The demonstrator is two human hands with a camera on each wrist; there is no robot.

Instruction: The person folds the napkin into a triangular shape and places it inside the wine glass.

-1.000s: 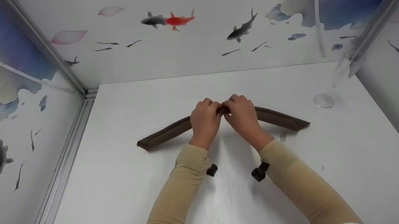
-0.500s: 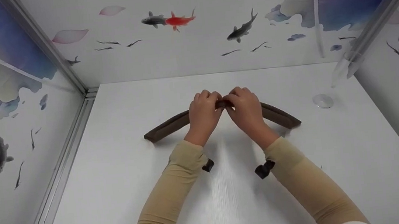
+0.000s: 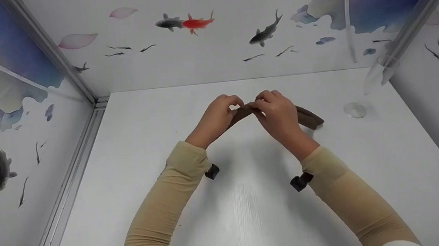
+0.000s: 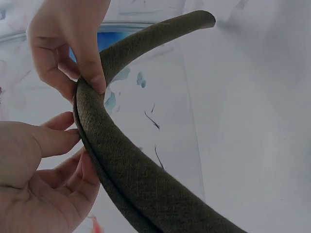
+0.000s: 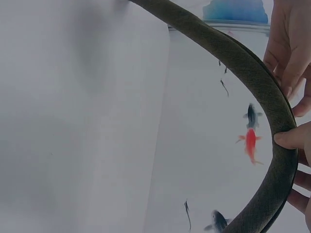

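Observation:
A long brown cloth strip [image 3: 309, 117], folded lengthwise, arches above the white table. My right hand [image 3: 279, 110] grips it near the top of the arch. In the right wrist view the right thumb lies on its inner face, with fingers behind the outer edge. Just left of there, my left hand [image 3: 216, 115] pinches the strip's outer edge between thumb and finger, as the left wrist view shows. That hand and forearm hide the strip's left part in the head view. A dark seam [image 4: 104, 170] runs along the outer edge.
At the right back stands a clear flared vessel [image 3: 379, 75], with a clear round disc [image 3: 355, 110] below it, perhaps its foot. Printed wall panels enclose the white table [image 3: 250, 217] at the back and sides. Small black cameras [image 3: 301, 181] sit on both wrists.
Both hands have risen with the strip, away from the body. The left hand has turned and shifted left, its wrist swinging outward. The strip's right end has drawn inward and up.

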